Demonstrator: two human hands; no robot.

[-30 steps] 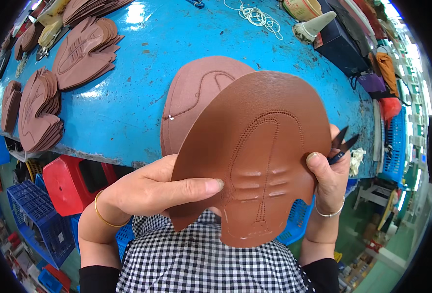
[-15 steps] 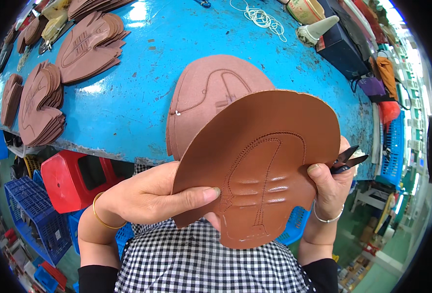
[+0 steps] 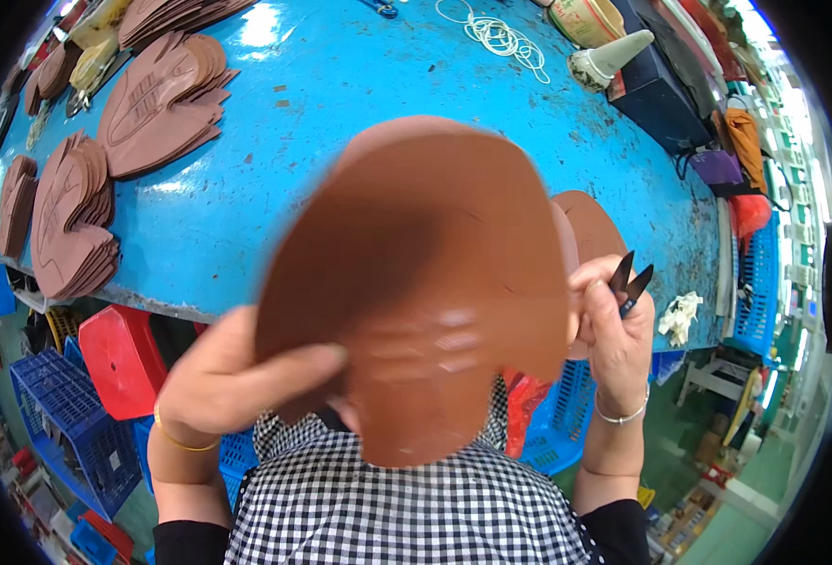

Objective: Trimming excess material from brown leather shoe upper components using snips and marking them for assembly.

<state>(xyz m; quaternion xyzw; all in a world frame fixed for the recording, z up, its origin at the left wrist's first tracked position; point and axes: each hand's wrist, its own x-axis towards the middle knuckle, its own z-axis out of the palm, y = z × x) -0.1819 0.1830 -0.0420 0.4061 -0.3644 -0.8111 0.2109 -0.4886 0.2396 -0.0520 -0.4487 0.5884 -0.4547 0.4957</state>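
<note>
My left hand point(image 3: 247, 372) grips a brown leather piece point(image 3: 416, 282) at its lower left edge, thumb on the smooth face. Motion blurs this rounded piece, which has short raised ridges and a tab at the bottom. Against its right edge is my right hand point(image 3: 614, 325), closed on small black thread snips point(image 3: 631, 282) with the blades pointing up and apart. Whether these fingers also pinch the leather I cannot tell. Behind it, the top of a mauve piece point(image 3: 416, 125) shows on the blue table. Another brown piece point(image 3: 593, 231) lies beyond my right hand.
Stacks of mauve leather pieces point(image 3: 72, 217) lie at the left of the blue table point(image 3: 247, 132). White cord point(image 3: 501, 38), a pale cone point(image 3: 614, 58) and a dark box point(image 3: 661, 94) are at the far right. A red stool point(image 3: 120, 363) and blue crates point(image 3: 72, 424) stand below left.
The leather in my left hand has shifted left and up, and its stitched outline no longer shows clearly. My right hand has moved slightly left. A brown piece now shows on the table behind it.
</note>
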